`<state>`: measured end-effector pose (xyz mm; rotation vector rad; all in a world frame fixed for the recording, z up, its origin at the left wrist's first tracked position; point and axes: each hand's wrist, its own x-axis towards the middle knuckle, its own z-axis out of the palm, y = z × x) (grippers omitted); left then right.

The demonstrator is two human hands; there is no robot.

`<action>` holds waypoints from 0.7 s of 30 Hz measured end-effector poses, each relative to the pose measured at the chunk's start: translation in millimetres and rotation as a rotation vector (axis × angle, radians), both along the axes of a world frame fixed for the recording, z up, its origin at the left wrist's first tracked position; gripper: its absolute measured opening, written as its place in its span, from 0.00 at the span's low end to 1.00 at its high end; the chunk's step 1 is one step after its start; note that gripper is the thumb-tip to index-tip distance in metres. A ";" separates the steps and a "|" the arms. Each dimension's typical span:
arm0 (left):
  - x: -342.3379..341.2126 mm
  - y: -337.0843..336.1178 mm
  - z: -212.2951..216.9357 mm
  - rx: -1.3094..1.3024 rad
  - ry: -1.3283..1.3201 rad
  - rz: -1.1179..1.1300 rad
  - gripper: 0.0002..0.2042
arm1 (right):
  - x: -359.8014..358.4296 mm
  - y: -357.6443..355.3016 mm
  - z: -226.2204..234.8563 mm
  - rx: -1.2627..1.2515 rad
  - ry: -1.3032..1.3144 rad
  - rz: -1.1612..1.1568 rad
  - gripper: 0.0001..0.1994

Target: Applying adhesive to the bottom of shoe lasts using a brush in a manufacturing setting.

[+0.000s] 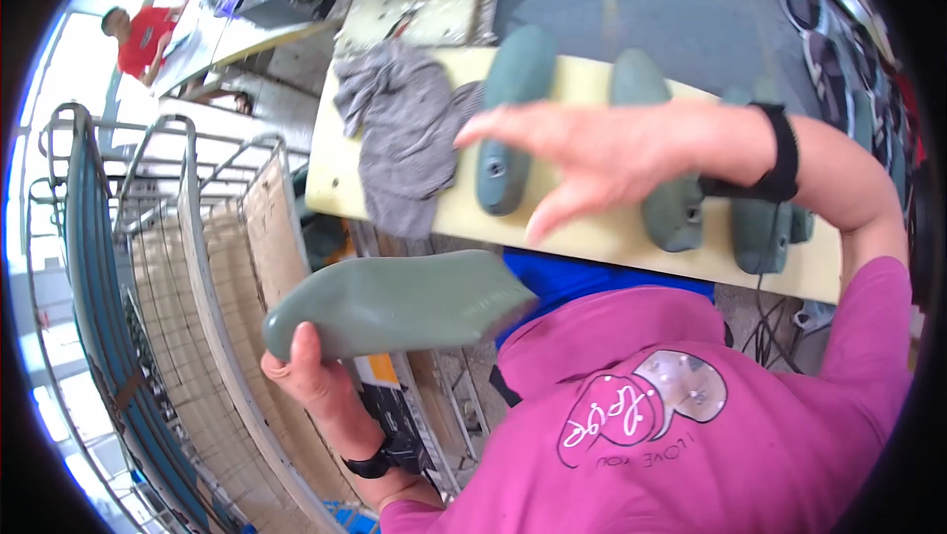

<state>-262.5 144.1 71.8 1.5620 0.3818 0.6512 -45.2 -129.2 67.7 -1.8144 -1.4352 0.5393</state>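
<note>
- Here, a metal rack (192, 238) stands at the left, its outer bars bent by the lens and its foot cut off below.
- The pale yellow desk (330, 159) lies ahead, its right part hidden behind the right arm.
- On it are dark green shoe forms: a left form (502, 184), a middle form (676, 223) and a right form (760, 238). The right hand and wrist cover parts of all three; how many more lie behind is hard to make out.
- A lighter green shoe form (395, 302) is in the air before the near edge of the desk, lying sideways.
- A crumpled grey cloth (400, 140) rests on the desk, beside the left form.
- The right hand (587, 144) is over the desk, fingers spread wide, thumb well apart from the forefinger; whether it touches the left form cannot be told, and its other fingers are mostly hidden.
- The left hand (314, 381) grips the lighter form by its rounded end: thumb across the near side, remaining fingers curled and partly out of sight.
</note>
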 end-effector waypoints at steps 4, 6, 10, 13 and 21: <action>70.9 -70.6 20.4 -0.334 -0.031 -0.270 0.16 | -65.1 -33.2 -2.5 0.075 0.604 0.012 0.38; 125.6 -117.1 16.2 -0.430 0.008 -0.537 0.13 | -75.5 -65.0 2.7 0.122 0.994 -0.252 0.37; 166.1 -200.4 10.0 -0.439 0.124 -0.841 0.13 | -113.9 -115.2 4.5 0.397 1.217 -0.602 0.28; 189.9 -235.8 -23.6 -0.011 0.092 -0.933 0.17 | -129.9 -149.8 -3.8 0.499 1.265 -0.875 0.25; 173.0 -265.7 -99.4 0.810 0.148 -0.976 0.28 | -111.2 -171.9 -62.8 0.695 1.386 -1.180 0.24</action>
